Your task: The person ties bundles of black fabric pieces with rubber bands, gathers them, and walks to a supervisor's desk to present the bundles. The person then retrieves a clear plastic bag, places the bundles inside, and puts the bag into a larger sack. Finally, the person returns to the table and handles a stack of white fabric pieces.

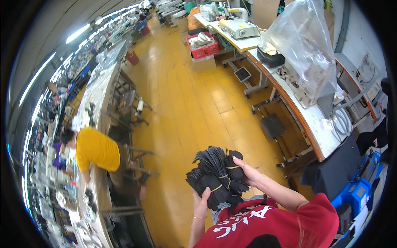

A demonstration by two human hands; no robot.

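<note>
Several bundles of black fabric pieces, tied with thin yellowish bands, are held together in front of my red shirt. My left hand grips them from the lower left, thumb on top and the other fingers hidden beneath. On the right side, my right hand is closed round a smaller black bundle, its thumb lying near the band. The bundles press against one another, and their loose layered ends fan out toward the far side.
A yellow floor aisle runs ahead. Along the right stand sewing-machine tables with a white machine, a plastic-covered machine and a stool. A red crate sits farther off. At left, a person in yellow works at a long bench.
</note>
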